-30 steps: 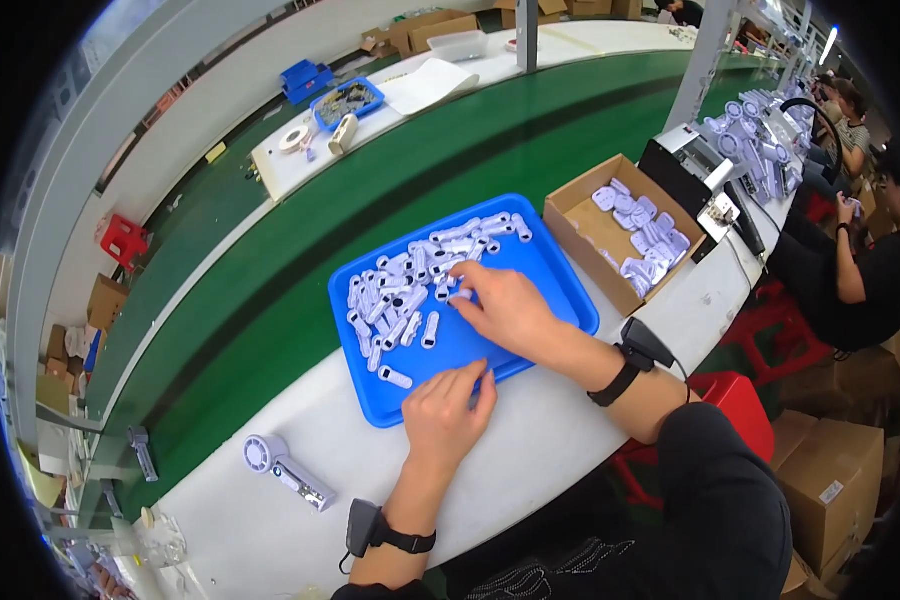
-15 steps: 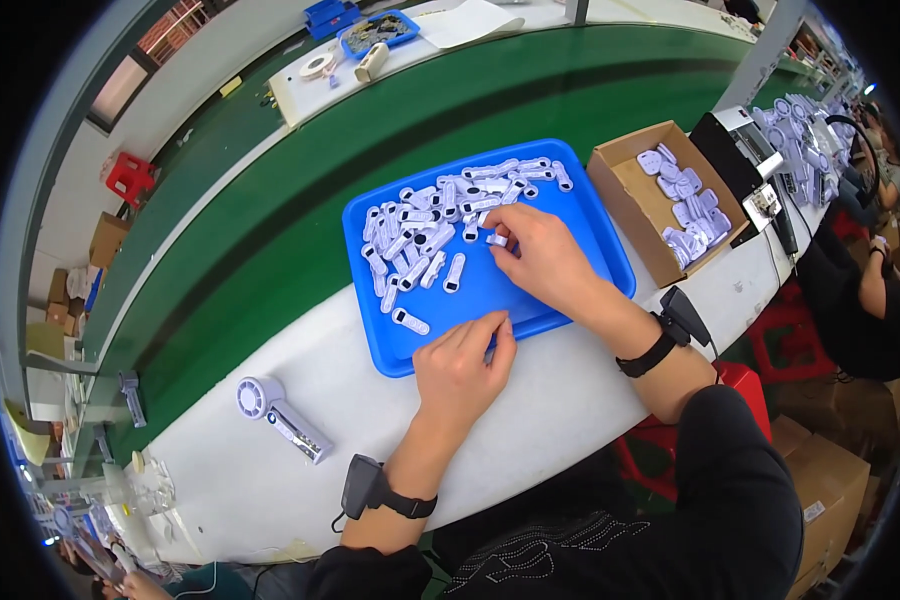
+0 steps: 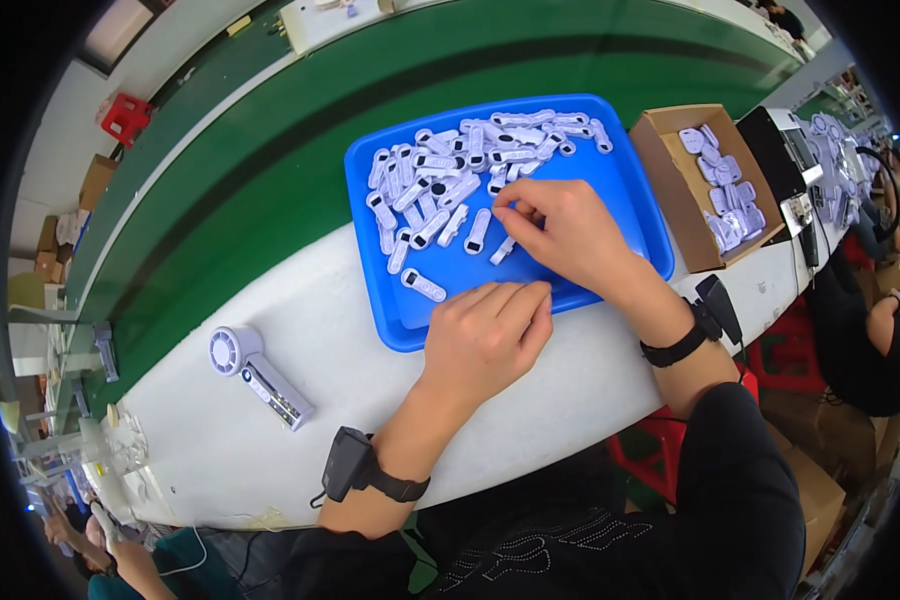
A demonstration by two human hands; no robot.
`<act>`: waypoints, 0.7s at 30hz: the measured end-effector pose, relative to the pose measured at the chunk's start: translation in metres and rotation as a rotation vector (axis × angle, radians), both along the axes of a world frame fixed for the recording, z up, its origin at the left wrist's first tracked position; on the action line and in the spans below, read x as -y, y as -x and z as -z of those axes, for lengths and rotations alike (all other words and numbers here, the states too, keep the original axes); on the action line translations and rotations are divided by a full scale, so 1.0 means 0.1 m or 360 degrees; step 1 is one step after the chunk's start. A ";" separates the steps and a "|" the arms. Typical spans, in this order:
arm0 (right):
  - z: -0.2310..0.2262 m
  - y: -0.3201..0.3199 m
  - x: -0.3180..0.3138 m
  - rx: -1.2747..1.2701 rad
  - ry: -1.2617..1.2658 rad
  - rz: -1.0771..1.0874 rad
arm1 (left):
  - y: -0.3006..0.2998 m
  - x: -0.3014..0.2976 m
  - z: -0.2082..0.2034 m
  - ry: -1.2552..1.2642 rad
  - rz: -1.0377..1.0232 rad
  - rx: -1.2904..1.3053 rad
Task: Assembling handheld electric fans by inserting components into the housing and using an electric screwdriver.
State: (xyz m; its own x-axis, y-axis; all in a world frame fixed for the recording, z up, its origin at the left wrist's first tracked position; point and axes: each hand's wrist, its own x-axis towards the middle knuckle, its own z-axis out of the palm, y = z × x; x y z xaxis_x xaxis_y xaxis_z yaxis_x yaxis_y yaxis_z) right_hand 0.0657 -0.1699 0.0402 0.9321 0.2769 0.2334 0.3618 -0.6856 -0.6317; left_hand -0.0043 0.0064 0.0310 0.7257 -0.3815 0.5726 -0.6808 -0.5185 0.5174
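Note:
A blue tray (image 3: 394,318) holds a heap of small pale-lilac plastic handle covers (image 3: 433,162), each with a dark window at one end. Over the tray's right part my right hand (image 3: 570,235) is closed, thumb and forefinger brought together; what they pinch, if anything, I cannot make out. One lilac piece (image 3: 503,250) shows just below that thumb, partly hidden by the hand. My left hand (image 3: 490,335) is at the tray's near rim, its fingers curled in and their tips mostly hidden. A single cover (image 3: 424,286) lies apart from the heap, near the left hand.
A lilac handheld fan (image 3: 260,378) with an exposed handle front lies on the white table (image 3: 210,470) at left. Right of the tray stands a cardboard box (image 3: 663,180) with lilac parts. Beyond the table runs a green belt (image 3: 300,150). Other people sit at both sides.
My view has shifted, with the tray higher in it. My left hand has moved right along the near rim. The small piece seen at my right fingertips no longer shows there.

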 end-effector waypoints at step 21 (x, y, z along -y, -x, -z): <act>-0.04 0.00 0.05 0.0103 0.0015 -0.0464 | -0.10 -0.06 0.02 0.0250 -0.0309 0.0118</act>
